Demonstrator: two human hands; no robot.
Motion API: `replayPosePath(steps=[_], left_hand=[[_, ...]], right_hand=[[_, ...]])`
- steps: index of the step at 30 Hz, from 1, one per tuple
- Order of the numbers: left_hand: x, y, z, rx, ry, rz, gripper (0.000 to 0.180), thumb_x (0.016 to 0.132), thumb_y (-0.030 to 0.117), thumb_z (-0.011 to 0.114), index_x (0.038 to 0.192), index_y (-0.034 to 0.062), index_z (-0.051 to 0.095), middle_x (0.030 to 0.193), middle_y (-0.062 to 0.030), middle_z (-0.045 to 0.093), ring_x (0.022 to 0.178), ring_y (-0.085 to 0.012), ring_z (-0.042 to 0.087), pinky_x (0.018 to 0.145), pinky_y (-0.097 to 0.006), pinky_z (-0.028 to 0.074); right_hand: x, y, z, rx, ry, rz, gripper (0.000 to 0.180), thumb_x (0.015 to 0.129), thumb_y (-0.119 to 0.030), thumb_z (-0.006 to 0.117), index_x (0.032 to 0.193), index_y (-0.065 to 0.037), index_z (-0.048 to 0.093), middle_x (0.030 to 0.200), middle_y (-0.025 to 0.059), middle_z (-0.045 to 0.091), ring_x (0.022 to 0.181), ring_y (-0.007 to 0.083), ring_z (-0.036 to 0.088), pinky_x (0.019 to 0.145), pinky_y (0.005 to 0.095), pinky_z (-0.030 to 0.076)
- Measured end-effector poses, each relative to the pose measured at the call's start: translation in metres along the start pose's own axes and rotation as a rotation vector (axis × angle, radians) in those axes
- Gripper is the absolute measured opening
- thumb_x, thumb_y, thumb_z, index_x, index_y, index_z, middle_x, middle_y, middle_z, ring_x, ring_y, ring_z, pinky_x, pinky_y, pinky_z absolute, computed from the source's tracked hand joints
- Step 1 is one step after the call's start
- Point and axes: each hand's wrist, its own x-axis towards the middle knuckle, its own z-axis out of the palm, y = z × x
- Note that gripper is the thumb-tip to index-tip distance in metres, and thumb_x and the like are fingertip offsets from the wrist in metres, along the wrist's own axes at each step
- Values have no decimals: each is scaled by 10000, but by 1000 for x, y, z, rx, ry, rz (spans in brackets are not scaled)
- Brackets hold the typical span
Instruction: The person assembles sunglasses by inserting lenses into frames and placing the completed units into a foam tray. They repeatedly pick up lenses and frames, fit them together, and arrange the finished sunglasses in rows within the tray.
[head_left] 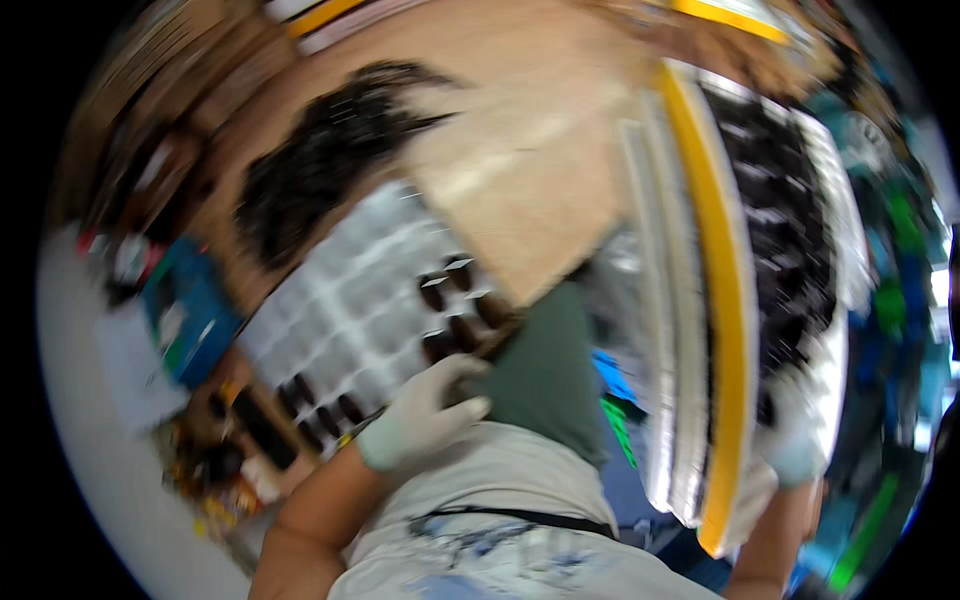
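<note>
"Where's the tray stack [732, 310]?"

"Three o'clock, best kept level; right hand [795, 435] blurred, its grip unclear. Left hand [425, 415], half-curled, apparently empty, hovers beside the white tray [375, 240] at nine."

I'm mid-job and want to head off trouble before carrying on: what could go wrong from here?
The left hand is close to the dark pieces at the right-hand corner of the white pocketed tray; a brush might dislodge them.
The loose dark pile lies uncontained beside that tray, so a knock could scatter it across the tabletop.
The right hand is at the near end of the yellow-edged container; a bump might spill its dark contents.
</note>
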Motion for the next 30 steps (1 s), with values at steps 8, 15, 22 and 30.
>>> replayPosePath(steps=[8,15,22,30], left_hand=[[19,-35,-244,85,1595,300,396,901,172,640,1209,-74,599,1124,-181,680,966,-264,662,874,-374,521],[25,-40,-315,233,1283,-230,503,798,279,682,1130,-98,644,1107,-303,689,1064,-427,663,937,-427,499],[-37,2,-282,51,1418,166,514,878,371,725,1131,-65,624,1021,-163,689,923,-278,659,860,-366,513],[-122,-14,-126,-150,1156,371,242,1002,73,534,1210,-49,553,1004,-82,616,866,-126,608,811,-281,516]], right_hand=[[38,-74,-75,45,108,191,559,642,101,379,1157,63,591,1227,224,596,1227,360,563,1131,411,378],[205,-311,63,560,-181,-689,407,710,-104,698,1111,-40,678,1125,153,666,1122,381,598,1010,503,463],[213,-500,159,240,-405,-852,320,804,-258,709,1060,-78,642,1021,100,623,960,291,638,815,435,511],[191,-486,164,79,-467,-716,168,875,-177,602,992,-92,688,1025,87,648,979,258,667,784,387,525]])
